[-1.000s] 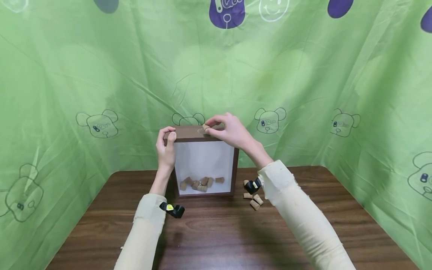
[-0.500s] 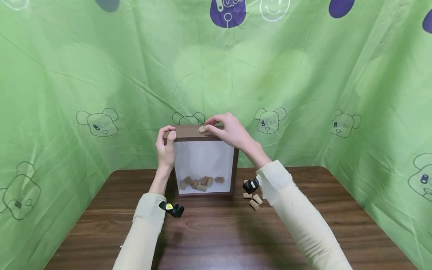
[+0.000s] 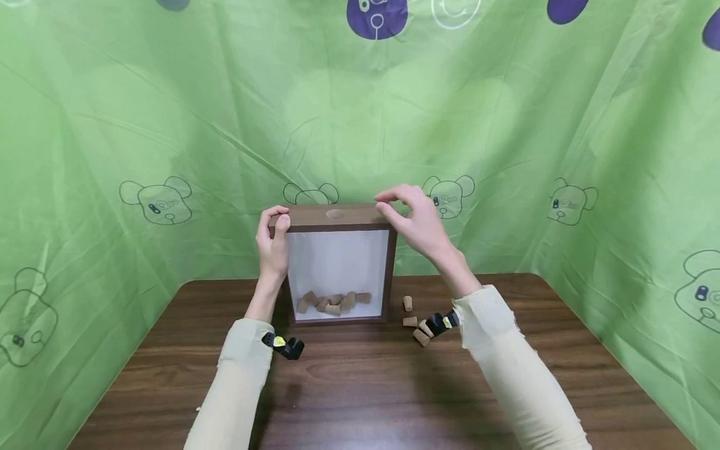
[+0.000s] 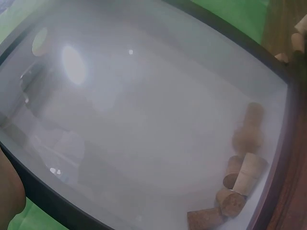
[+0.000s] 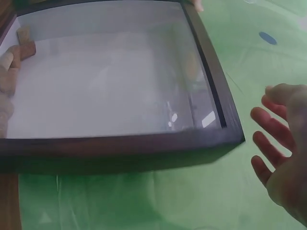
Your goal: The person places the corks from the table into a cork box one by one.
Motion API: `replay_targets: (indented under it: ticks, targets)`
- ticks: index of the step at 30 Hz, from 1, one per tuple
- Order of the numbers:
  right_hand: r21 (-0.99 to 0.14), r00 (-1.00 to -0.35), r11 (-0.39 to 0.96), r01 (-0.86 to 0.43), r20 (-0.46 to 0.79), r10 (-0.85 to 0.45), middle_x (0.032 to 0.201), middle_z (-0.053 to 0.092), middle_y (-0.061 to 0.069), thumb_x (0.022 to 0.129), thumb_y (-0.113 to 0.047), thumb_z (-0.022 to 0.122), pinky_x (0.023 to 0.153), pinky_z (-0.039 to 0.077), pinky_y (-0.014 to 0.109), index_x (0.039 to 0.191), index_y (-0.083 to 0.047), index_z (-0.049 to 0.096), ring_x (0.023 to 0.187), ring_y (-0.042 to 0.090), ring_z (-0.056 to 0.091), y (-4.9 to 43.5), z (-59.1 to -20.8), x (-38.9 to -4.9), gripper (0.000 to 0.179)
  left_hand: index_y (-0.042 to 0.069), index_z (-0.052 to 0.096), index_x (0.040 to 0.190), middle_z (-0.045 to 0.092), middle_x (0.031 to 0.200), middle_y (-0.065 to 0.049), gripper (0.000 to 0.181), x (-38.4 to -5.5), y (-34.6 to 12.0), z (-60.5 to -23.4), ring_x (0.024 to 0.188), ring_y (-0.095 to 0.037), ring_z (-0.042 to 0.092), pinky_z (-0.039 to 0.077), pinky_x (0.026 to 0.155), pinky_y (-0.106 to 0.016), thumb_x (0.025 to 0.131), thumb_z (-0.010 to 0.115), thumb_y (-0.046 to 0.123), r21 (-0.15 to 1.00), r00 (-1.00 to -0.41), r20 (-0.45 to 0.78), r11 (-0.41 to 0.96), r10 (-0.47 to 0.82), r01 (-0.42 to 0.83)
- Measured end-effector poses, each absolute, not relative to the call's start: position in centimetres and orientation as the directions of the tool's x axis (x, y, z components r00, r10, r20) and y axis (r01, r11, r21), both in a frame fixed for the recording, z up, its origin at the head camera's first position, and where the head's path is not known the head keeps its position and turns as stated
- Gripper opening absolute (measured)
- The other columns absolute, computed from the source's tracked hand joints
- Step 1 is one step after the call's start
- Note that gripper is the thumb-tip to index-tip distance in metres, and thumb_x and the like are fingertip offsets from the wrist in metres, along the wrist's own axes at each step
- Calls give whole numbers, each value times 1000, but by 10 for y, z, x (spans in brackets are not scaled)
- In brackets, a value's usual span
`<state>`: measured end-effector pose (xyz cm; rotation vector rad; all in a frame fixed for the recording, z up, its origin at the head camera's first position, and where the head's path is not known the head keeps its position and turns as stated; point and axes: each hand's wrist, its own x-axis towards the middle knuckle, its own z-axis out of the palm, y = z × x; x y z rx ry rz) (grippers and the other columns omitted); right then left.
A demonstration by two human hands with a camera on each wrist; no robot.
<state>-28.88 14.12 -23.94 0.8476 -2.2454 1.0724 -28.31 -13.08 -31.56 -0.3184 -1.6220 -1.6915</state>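
A brown box frame [image 3: 392, 275] with a clear front and white back stands upright on the table. Its top edge has a round hole [image 3: 335, 214]. My left hand [image 3: 273, 244] grips the top left corner, thumb in front and fingers over the top. Inside, several corks [image 4: 247, 175] lie along the bottom. My right hand [image 3: 413, 219] is in the air by the top right corner, fingers loosely bent and nothing between them; the right wrist view shows its fingers [image 5: 271, 127] spread apart beside the frame.
Several loose corks [image 3: 410, 321] lie on the wooden table [image 3: 349, 387] to the right of the frame, near the right wrist camera [image 3: 439, 323]. A green printed cloth [image 3: 225, 125] hangs behind and on both sides.
The cork that my right hand held at the hole has gone from the top edge. My right hand has drawn away to the right, while the left keeps its grip.
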Motion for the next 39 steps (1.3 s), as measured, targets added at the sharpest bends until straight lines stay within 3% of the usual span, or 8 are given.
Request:
replay_targets:
  ticks: [7, 12, 24, 31, 39]
  targets:
    - [-578, -686, 428, -695, 710, -155, 105, 70, 4, 94, -25, 66, 96, 44, 46, 110, -8, 71, 100, 12, 57, 170, -264, -286, 23, -3, 60, 115, 59, 120, -11, 34, -283, -132, -314, 112, -6, 49, 34, 99, -28, 92, 55, 21, 751, -686, 639, 91, -348, 654]
    - [-634, -743, 440, -636, 657, -126, 103, 69, 4, 95, -26, 66, 92, 45, 40, 109, -9, 71, 96, 12, 57, 188, -287, -285, 23, 2, 62, 114, 59, 120, -12, 29, -283, -132, -314, 112, -7, 49, 33, 99, -28, 92, 55, 21, 751, -687, 640, 90, -344, 654]
    - [-661, -837, 526, -535, 500, -222, 106, 70, 3, 96, -27, 65, 90, 48, 45, 114, -12, 69, 96, 16, 61, 211, -336, -275, 24, 1, 62, 114, 59, 120, -11, 31, -285, -131, -314, 113, -6, 49, 33, 100, -28, 92, 55, 22, 744, -677, 649, 102, -346, 661]
    - [-646, -878, 594, -479, 346, -332, 99, 69, 0, 94, -21, 67, 80, 51, 33, 109, -15, 70, 90, 16, 62, 226, -361, -274, 17, -2, 60, 115, 59, 120, -12, 32, -284, -130, -308, 113, -6, 49, 33, 101, -28, 93, 55, 21, 738, -674, 656, 102, -340, 667]
    - [-625, -867, 617, -478, 223, -445, 97, 69, -4, 91, -16, 69, 79, 51, 29, 103, -18, 70, 88, 10, 62, 247, -395, -272, 13, -3, 59, 116, 58, 119, -9, 34, -281, -131, -311, 113, -7, 49, 33, 100, -28, 93, 55, 21, 750, -688, 643, 93, -336, 655]
